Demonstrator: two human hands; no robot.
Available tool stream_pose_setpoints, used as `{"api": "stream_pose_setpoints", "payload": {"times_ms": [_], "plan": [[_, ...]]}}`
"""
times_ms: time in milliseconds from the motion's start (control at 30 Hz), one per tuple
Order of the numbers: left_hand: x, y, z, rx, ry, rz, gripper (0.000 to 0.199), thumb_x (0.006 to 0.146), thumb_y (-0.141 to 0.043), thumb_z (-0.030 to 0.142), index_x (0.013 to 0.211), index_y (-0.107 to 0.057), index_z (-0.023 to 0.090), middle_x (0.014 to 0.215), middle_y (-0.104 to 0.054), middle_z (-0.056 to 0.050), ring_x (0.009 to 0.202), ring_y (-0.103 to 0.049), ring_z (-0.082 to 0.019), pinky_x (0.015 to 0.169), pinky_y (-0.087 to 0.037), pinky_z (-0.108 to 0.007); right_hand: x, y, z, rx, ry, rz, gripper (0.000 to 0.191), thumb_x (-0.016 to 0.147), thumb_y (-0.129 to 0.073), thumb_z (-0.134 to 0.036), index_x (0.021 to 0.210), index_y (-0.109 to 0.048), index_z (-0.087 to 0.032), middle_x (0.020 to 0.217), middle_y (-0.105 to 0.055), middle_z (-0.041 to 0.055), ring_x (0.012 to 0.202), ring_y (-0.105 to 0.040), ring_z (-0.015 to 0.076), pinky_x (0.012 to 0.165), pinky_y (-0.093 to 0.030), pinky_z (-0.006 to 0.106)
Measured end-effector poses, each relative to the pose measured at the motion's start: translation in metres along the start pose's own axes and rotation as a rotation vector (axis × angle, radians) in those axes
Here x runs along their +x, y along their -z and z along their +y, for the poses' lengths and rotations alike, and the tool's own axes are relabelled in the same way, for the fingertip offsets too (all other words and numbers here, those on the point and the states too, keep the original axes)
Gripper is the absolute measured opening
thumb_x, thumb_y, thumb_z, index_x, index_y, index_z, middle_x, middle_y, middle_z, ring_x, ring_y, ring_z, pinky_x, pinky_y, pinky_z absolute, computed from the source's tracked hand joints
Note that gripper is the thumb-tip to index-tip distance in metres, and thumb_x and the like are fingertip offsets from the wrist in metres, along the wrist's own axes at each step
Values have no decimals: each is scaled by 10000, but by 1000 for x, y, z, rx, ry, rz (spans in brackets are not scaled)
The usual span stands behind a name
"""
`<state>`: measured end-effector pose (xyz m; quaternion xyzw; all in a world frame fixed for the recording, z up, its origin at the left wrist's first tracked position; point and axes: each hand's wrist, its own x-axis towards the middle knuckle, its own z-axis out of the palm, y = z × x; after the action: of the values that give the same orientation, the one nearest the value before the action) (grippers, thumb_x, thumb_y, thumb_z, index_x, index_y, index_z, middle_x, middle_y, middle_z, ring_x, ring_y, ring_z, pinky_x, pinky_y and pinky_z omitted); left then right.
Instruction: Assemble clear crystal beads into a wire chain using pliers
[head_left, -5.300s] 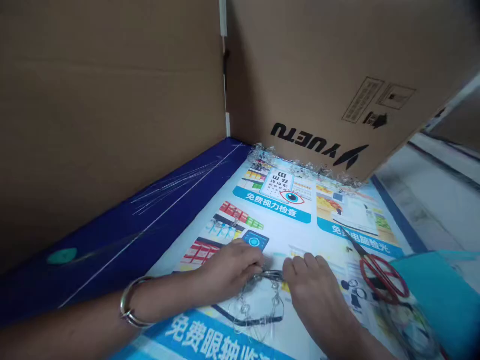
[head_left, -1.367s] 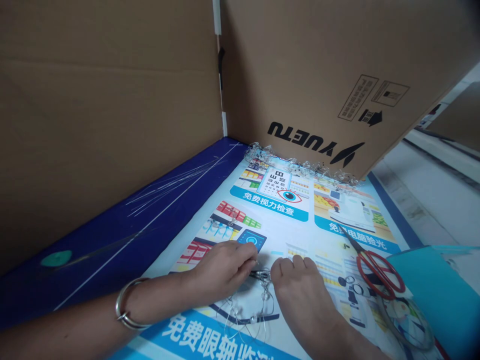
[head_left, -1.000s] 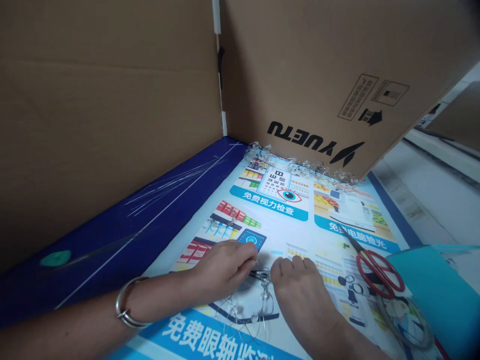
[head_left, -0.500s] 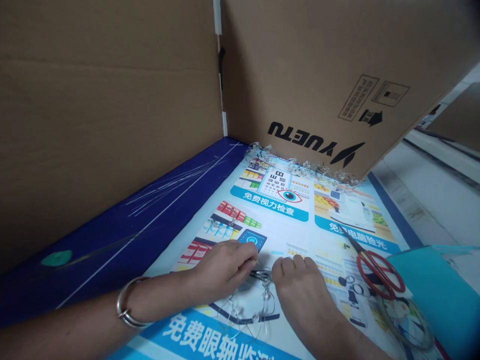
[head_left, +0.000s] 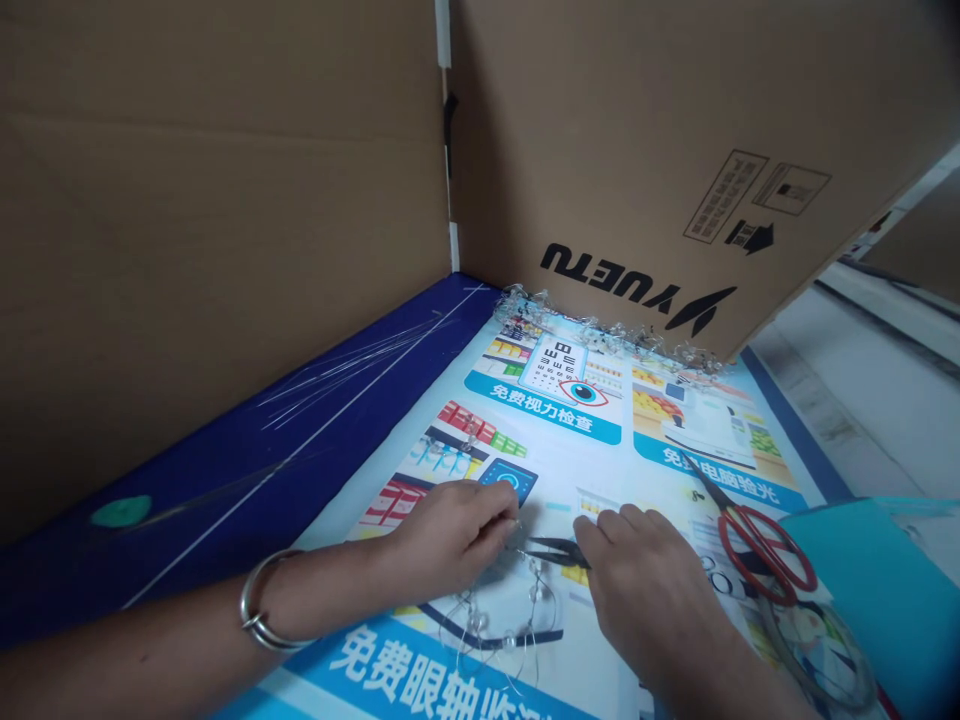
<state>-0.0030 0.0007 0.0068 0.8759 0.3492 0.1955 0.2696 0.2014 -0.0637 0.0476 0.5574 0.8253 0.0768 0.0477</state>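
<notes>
My left hand (head_left: 469, 530) is closed in a pinch on the end of a thin wire strung with clear beads (head_left: 510, 640). The beaded wire hangs in loose loops below the fingers, over the printed sheet. In my right hand (head_left: 645, 570) are dark-tipped pliers (head_left: 559, 550), their handles hidden in my closed fist. The jaws point left, close to the left fingertips. From this view I cannot tell whether the jaws grip the wire.
Red-handled scissors (head_left: 769, 550) lie to the right, near a coil (head_left: 821, 655) and a turquoise sheet (head_left: 885, 590). Beaded wire pieces (head_left: 615, 335) line the foot of the cardboard wall (head_left: 630, 150). At left are straight wires (head_left: 352, 365) and a green lump (head_left: 121, 512).
My right hand has moved right with the pliers, away from my left hand, so more of the jaws shows. My left hand keeps its pinch in nearly the same place.
</notes>
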Motion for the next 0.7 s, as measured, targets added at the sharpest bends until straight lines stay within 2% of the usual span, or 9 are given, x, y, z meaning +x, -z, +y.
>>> {"api": "stream_pose_setpoints", "payload": {"times_ms": [167,300,700], "plan": [[0,0,1,4,10,-6,108,822,-400,215,788,-494,173,649,-529,14,601,-473,-110,572,-342,-213,-1,0,-8,18,21,48,114,715,-537,-111,780,-561,-202,692,-535,17,672,-428,167,625,-217,314],[1,0,0,0,17,-9,117,830,-399,227,785,-493,174,641,-524,16,599,-471,-109,578,-345,-211,2,-5,-17,-26,23,21,144,646,-542,-69,727,-547,-189,661,-524,27,649,-428,178,609,-217,317],[1,1,-3,-81,3,-49,174,885,-358,268,815,-488,176,697,-536,8,641,-476,-112,593,-350,-205,4,-10,-21,-120,-11,19,144,665,-531,-67,753,-547,-179,677,-517,45,664,-444,205,609,-262,337]]}}
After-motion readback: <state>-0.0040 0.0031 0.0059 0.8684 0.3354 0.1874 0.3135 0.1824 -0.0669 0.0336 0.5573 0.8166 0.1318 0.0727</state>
